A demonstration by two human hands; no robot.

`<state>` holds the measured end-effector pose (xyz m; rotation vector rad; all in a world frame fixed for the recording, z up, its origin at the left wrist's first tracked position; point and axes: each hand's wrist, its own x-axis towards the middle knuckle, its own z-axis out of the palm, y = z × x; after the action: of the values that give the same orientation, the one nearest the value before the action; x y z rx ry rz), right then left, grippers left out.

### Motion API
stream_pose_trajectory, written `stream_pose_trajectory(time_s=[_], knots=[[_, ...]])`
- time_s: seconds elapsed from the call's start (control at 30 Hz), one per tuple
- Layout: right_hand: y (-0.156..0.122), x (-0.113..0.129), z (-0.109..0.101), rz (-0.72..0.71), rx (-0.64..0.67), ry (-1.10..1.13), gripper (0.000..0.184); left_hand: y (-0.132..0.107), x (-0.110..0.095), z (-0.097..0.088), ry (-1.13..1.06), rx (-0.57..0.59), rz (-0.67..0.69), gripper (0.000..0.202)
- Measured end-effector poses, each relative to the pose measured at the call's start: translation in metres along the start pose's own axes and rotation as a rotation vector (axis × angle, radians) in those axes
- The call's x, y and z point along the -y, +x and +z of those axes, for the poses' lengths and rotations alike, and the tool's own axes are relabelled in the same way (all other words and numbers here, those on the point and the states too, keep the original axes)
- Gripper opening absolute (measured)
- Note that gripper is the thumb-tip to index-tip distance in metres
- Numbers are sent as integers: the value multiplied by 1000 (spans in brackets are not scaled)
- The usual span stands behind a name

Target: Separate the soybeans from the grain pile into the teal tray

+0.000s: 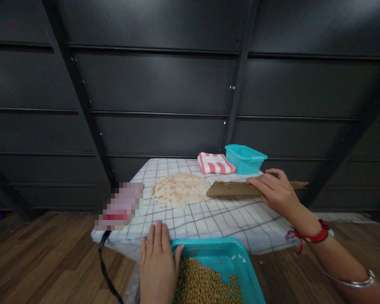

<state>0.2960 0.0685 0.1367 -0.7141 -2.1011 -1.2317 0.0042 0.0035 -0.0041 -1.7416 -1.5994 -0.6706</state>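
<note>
With its fingers wrapped over the top edge, my right hand (276, 192) holds a long strip of brown cardboard (231, 189) on edge at the table's right side. The strip's left end reaches a spread pile of pale grains (182, 188) mixed with yellowish ones. My left hand (158, 264) lies with fingers stretched out at the near table edge, its thumb by the rim of a turquoise tray (209, 241). Inside that tray is a heap of greenish-brown beans (205, 280). Part of the tray is hidden by my left hand.
A checked white cloth (205, 223) covers the table. At the back stand a turquoise basket (245, 159) and a folded pink-striped towel (215, 163). A blurred-out pinkish object (122, 207) lies on the left corner, a black strap (104, 266) hanging below. A dark panelled wall (158, 84) rises behind.
</note>
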Motion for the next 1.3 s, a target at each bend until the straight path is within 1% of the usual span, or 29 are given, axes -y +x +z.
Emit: stream_pose_trajectory(time_s=[0.13,0.3,0.6,0.83,0.97,1.17,1.3], knots=[[-2,3,-3,1,3,44,27,-1,0,1,-16,-1,-15,59],[0,3,-10,-1,-3,72,24,0,0,1,0,-19,3,58],[-1,5,-2,-1,0,85,31,-2,0,3,-8,19,-24,57],[-4,5,-13,1,37,118,28,-3,0,5,-10,43,-34,59],[-5,8,-18,21,43,128,30,-3,0,3,-17,26,-22,59],[-3,14,-27,-1,34,157,33,-2,0,2,-59,35,-32,58],[-1,18,-31,-20,38,172,33,-1,0,1,-43,34,-29,60]])
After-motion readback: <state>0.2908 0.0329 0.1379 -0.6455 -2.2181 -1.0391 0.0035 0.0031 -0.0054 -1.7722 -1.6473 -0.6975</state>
